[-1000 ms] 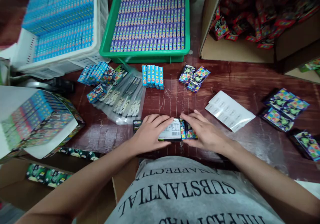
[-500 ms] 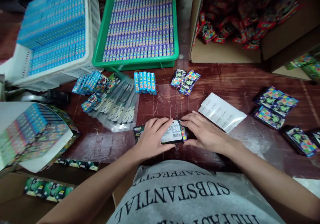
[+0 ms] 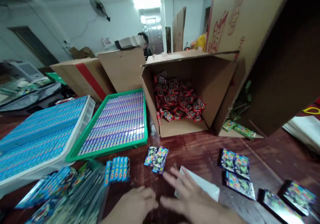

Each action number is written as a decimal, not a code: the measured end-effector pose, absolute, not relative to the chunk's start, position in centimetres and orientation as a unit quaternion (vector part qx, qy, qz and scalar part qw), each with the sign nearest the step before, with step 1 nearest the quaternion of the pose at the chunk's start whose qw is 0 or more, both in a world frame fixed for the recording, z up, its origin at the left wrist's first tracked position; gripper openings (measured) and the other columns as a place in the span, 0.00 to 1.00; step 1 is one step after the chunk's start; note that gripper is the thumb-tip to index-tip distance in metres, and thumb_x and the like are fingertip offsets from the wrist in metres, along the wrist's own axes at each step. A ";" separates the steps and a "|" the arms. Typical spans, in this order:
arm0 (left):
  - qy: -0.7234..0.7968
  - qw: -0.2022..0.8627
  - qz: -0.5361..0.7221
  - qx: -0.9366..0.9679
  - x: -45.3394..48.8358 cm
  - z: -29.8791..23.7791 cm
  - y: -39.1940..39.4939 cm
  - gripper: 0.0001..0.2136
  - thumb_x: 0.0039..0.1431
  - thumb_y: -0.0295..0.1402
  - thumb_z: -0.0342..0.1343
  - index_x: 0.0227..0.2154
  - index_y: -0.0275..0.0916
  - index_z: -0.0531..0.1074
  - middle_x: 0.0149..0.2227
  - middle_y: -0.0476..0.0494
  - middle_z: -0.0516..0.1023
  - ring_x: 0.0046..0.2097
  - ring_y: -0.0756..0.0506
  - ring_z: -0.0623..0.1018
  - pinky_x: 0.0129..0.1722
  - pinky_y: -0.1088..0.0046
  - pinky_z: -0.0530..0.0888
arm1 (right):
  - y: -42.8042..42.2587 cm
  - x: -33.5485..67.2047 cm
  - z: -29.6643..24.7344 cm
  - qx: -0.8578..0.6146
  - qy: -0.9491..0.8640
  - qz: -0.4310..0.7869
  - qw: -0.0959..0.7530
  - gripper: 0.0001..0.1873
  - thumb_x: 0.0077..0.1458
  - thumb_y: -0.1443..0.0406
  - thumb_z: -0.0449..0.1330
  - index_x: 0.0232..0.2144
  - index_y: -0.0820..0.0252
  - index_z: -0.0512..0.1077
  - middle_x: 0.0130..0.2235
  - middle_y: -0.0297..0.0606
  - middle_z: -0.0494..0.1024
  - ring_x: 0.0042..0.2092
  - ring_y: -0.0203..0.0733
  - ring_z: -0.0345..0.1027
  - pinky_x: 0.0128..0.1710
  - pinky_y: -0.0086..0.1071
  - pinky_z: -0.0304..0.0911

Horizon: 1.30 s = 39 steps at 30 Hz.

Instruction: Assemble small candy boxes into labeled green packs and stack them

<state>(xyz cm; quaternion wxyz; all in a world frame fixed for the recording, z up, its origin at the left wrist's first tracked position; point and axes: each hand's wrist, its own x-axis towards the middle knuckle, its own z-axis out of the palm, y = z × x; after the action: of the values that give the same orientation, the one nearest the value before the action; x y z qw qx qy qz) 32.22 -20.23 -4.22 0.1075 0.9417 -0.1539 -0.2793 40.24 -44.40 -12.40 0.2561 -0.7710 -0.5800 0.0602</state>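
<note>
- Both hands sit low at 6 o'clock, blurred and cut off at the wrists by the bottom edge.
- Left hand (image 3: 132, 204) lies knuckles-up with fingers bent down onto the dark red table (image 3: 195, 147); I cannot tell whether it has hold of anything.
- Right hand (image 3: 190, 199) is spread wide, fingers apart and empty, over the near end of a white sheet (image 3: 207, 189).
- Stack of purple packs (image 3: 156, 155) lies at 12 o'clock from the hands, and a row of blue boxes (image 3: 117, 169) at 11.
- Green tray (image 3: 75, 155) at 11 o'clock holds tight rows of small purple boxes (image 3: 120, 120).
- White crate (image 3: 25, 180) at 9 o'clock is packed with blue cartons (image 3: 37, 134).
- Cardboard box (image 3: 217, 84) at 12 o'clock, open toward the camera, holds loose red packets (image 3: 177, 101).
</note>
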 end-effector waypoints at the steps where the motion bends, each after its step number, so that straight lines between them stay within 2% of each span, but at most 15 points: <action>1: -0.159 0.120 -0.228 0.953 34.5 -3.5 -21.0 0.17 0.58 0.38 0.61 0.51 0.44 0.77 0.52 0.41 0.80 0.52 0.36 0.78 0.54 0.55 0.75 | -44.8 42.9 -11.2 -0.793 -0.547 0.038 0.265 0.35 0.60 0.48 0.62 0.67 0.45 0.62 0.75 0.46 0.48 0.73 0.66 0.40 0.67 0.66 0.47; 4: -0.177 0.091 -0.045 0.979 43.6 -2.9 -23.7 0.21 0.65 0.35 0.54 0.60 0.39 0.70 0.60 0.34 0.73 0.60 0.35 0.73 0.59 0.54 0.71 | -45.1 51.9 -7.4 -0.843 -0.409 -0.111 0.332 0.30 0.60 0.56 0.63 0.63 0.57 0.67 0.68 0.56 0.61 0.71 0.65 0.49 0.65 0.65 0.53; 5: -0.178 0.073 -0.001 0.981 47.1 -3.1 -24.8 0.24 0.65 0.34 0.54 0.63 0.38 0.66 0.63 0.33 0.70 0.62 0.34 0.71 0.59 0.53 0.71 | -45.0 54.4 -6.2 -0.842 -0.361 -0.162 0.367 0.27 0.60 0.59 0.63 0.60 0.57 0.69 0.64 0.56 0.66 0.68 0.64 0.55 0.64 0.64 0.57; 8: -0.126 -0.008 0.067 0.990 57.3 -4.4 -27.9 0.28 0.68 0.28 0.45 0.70 0.46 0.56 0.72 0.33 0.55 0.69 0.29 0.61 0.58 0.46 0.70 | -45.2 58.3 -4.0 -0.843 -0.301 -0.222 0.386 0.23 0.63 0.62 0.59 0.59 0.57 0.64 0.56 0.51 0.71 0.58 0.53 0.67 0.59 0.54 0.66; 11: -0.140 0.002 0.073 0.987 64.6 -6.3 -29.9 0.30 0.68 0.27 0.44 0.70 0.54 0.55 0.74 0.38 0.49 0.71 0.21 0.50 0.58 0.29 0.59 | -48.0 57.7 -4.1 -0.818 -0.268 -0.335 0.384 0.19 0.62 0.62 0.60 0.54 0.54 0.63 0.50 0.45 0.72 0.51 0.49 0.70 0.51 0.47 0.71; 14: -0.154 -0.011 0.091 0.984 68.7 -8.4 -30.2 0.33 0.66 0.25 0.45 0.71 0.56 0.50 0.76 0.41 0.41 0.71 0.16 0.43 0.55 0.24 0.57 | -54.2 56.6 -6.2 -0.842 -0.151 -0.408 0.320 0.19 0.61 0.61 0.60 0.52 0.54 0.62 0.50 0.48 0.69 0.54 0.53 0.66 0.51 0.49 0.69; 17: -0.176 -0.031 0.115 0.977 70.3 -9.9 -29.8 0.35 0.63 0.29 0.52 0.71 0.54 0.51 0.75 0.36 0.47 0.70 0.16 0.46 0.58 0.26 0.54 | -62.1 57.7 -8.9 -0.924 -0.018 -0.300 0.239 0.26 0.62 0.58 0.56 0.59 0.61 0.59 0.56 0.57 0.66 0.59 0.59 0.62 0.55 0.54 0.65; 20: -0.187 -0.015 0.120 0.975 70.1 -10.5 -30.0 0.29 0.66 0.30 0.48 0.69 0.48 0.58 0.67 0.29 0.64 0.65 0.20 0.60 0.54 0.38 0.65 | -67.5 60.2 -11.3 -0.960 -0.032 -0.180 0.212 0.33 0.51 0.58 0.65 0.57 0.61 0.66 0.57 0.57 0.71 0.60 0.65 0.64 0.58 0.58 0.62; 23: -0.189 -0.013 0.099 0.977 68.2 -11.0 -30.7 0.24 0.67 0.28 0.42 0.63 0.42 0.68 0.57 0.26 0.73 0.56 0.26 0.72 0.46 0.52 0.73 | -69.2 61.7 -12.7 -0.971 -0.067 -0.087 0.212 0.34 0.45 0.63 0.67 0.56 0.60 0.69 0.56 0.53 0.76 0.60 0.62 0.68 0.59 0.54 0.62; 27: -0.201 -0.027 0.069 0.977 63.5 -11.9 -31.3 0.20 0.65 0.28 0.47 0.56 0.39 0.74 0.47 0.30 0.77 0.50 0.32 0.75 0.46 0.57 0.73 | -68.8 58.9 -12.5 -0.966 -0.089 -0.029 0.240 0.39 0.47 0.64 0.64 0.63 0.62 0.64 0.59 0.54 0.74 0.61 0.58 0.69 0.61 0.49 0.63; 29: -0.198 -0.030 0.063 0.978 61.0 -11.9 -31.3 0.18 0.64 0.30 0.49 0.53 0.39 0.75 0.49 0.32 0.76 0.52 0.33 0.74 0.51 0.57 0.71 | -68.1 55.4 -11.5 -0.960 -0.094 -0.011 0.265 0.41 0.53 0.62 0.62 0.67 0.63 0.58 0.61 0.54 0.72 0.60 0.56 0.70 0.57 0.46 0.67; 31: -0.178 -0.018 0.062 0.982 58.6 -11.3 -31.0 0.17 0.63 0.32 0.51 0.51 0.40 0.77 0.53 0.32 0.73 0.55 0.33 0.72 0.55 0.55 0.69 | -67.1 50.9 -10.2 -0.946 -0.099 0.007 0.308 0.35 0.61 0.60 0.56 0.68 0.60 0.57 0.62 0.50 0.72 0.59 0.52 0.71 0.55 0.43 0.69; 34: -0.161 0.043 0.014 0.986 55.3 -9.6 -29.9 0.17 0.63 0.33 0.51 0.52 0.39 0.76 0.53 0.35 0.74 0.57 0.33 0.72 0.57 0.56 0.70 | -65.2 43.7 -8.6 -0.909 -0.085 0.044 0.405 0.20 0.68 0.57 0.49 0.56 0.55 0.70 0.49 0.42 0.80 0.48 0.47 0.76 0.47 0.39 0.72; 36: -0.144 0.105 -0.038 0.983 52.4 -8.4 -28.6 0.21 0.64 0.35 0.51 0.58 0.38 0.70 0.52 0.36 0.76 0.55 0.35 0.75 0.56 0.58 0.71 | -63.7 39.4 -8.1 -0.882 -0.081 0.098 0.454 0.17 0.69 0.54 0.50 0.50 0.55 0.72 0.42 0.39 0.80 0.41 0.44 0.75 0.40 0.35 0.72; 39: -0.089 0.218 -0.082 0.968 46.0 -7.1 -26.6 0.34 0.61 0.40 0.58 0.68 0.38 0.55 0.53 0.36 0.77 0.51 0.37 0.79 0.53 0.59 0.74 | -61.7 34.8 -8.5 -0.837 -0.138 0.222 0.481 0.15 0.67 0.53 0.55 0.49 0.54 0.70 0.37 0.37 0.79 0.35 0.40 0.72 0.34 0.32 0.71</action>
<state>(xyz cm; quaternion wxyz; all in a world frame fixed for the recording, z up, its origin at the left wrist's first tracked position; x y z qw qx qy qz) 45.98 -26.57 -7.08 0.2177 0.9685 -0.0891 -0.0822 34.77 -61.73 -8.49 0.4811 -0.8367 -0.1380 0.2222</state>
